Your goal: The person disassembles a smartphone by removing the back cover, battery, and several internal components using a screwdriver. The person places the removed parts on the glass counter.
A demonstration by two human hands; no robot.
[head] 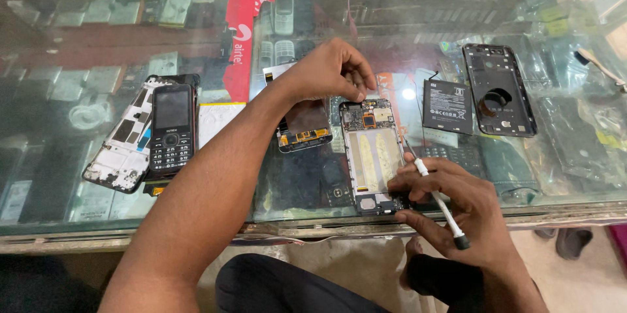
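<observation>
Lying face-down and opened on the glass counter (85,45), the stripped phone frame (372,156) sits just in front of the person, its top end with the small circuit board pointing away and two pale adhesive strips showing in the bare battery bay. The right hand (457,212) rests at the frame's lower right corner, thumb and forefinger pinching a thin white tool with a black cap (439,202), whose fine tip points up along the frame's right edge. The left hand (330,71) reaches across to the frame's top end, fingers curled together and pressing down at the upper edge. Just left of the frame lies a detached display panel (304,127) with a gold connector strip. To the right, near but apart, lie a black battery (448,105) and a dark back cover (499,90) with a round hole. Well to the left, a black keypad phone (172,129) rests on another worn white frame (121,150).
</observation>
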